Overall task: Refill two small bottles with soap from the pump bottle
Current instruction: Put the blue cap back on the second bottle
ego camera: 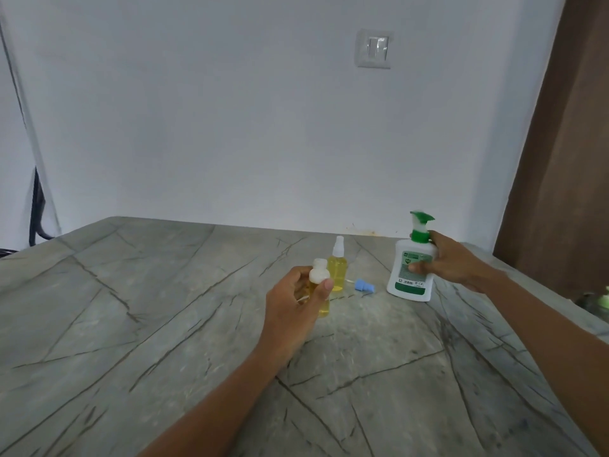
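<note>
My left hand (pixel 296 303) grips a small bottle of yellow liquid with a white cap (pixel 319 275), held just above the grey marble table (pixel 164 308). Behind it stands a second small bottle (pixel 337 270), a yellow spray bottle with a clear white top. A small blue cap (pixel 361 286) lies on the table to its right. My right hand (pixel 445 260) holds the white pump bottle (pixel 412 275) with the green pump head around its shoulder and side; the bottle tilts slightly and its base is at the table surface.
A white wall with a light switch (pixel 374 48) rises behind the table. A brown wooden panel (pixel 560 159) stands at the right. A green object (pixel 603 296) shows at the far right edge. A dark chair frame (pixel 36 209) is at the far left.
</note>
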